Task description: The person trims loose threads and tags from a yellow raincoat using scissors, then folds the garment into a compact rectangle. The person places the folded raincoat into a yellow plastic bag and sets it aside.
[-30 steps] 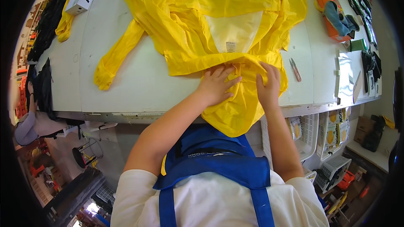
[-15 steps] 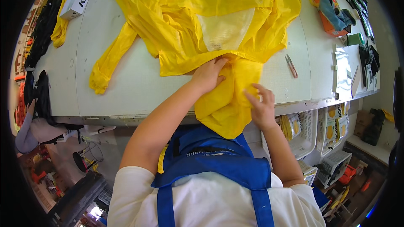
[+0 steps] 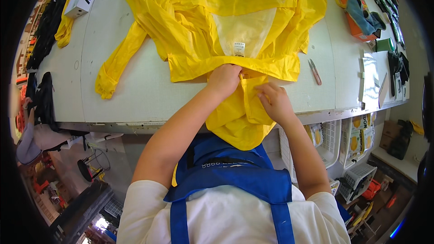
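Observation:
A yellow jacket (image 3: 190,27) lies spread on the table, its pale mesh lining panel (image 3: 244,27) and a small white label (image 3: 239,49) showing. From its near band, a hood-like yellow part (image 3: 235,129) hangs over the table's front edge against my blue apron (image 3: 228,171). My left hand (image 3: 224,80) is closed on the jacket at the middle of this band, the fingertips partly hidden by cloth. Beside it, my right hand (image 3: 276,102) has its thumb and fingers drawn together at the right edge of the hanging part, where the cloth is folded inward.
Small snips with a reddish handle (image 3: 315,73) lie right of the jacket. An orange box (image 3: 359,20) with a blue-grey cloth stands at far right. White crates (image 3: 332,142) sit below the table's right side. A co-worker's arm (image 3: 28,129) shows at far left.
My right hand has moved up and left to the hanging part, whose right side is now folded inward. My left hand's fingers have closed on the band. The label shows more fully.

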`<state>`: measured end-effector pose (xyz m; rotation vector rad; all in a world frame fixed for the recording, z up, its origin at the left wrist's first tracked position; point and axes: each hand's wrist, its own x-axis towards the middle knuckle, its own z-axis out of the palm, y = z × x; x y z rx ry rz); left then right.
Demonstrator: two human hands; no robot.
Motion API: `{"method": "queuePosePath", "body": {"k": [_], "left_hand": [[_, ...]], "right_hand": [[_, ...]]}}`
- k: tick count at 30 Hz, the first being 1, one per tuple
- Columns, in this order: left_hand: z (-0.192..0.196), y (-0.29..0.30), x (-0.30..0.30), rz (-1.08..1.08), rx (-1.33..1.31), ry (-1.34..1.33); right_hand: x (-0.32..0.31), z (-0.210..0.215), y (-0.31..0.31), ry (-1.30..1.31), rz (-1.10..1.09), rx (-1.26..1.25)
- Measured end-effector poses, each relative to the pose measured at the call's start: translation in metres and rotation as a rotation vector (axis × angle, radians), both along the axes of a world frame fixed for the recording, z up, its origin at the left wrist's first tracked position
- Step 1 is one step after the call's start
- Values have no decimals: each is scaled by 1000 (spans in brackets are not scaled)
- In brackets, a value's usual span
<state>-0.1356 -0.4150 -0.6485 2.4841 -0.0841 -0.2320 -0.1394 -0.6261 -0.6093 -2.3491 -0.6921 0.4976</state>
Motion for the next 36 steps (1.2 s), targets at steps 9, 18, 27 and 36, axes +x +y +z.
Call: {"method": "queuePosePath", "body": {"k": [9,18,27,36], "left_hand": [[37,16,-32,328,-732,-97],[44,17,-26,274,-928,-43],[52,15,7,-11,-523,-145],[48,15,28,-64,-434,-131]], "right_hand": [[16,6,29,-355,-133,303],[62,-67,-132,-596,-726,-356],[51,8,-106,-9,-849,214],[-2,30,15,-115,-355,232]]}}
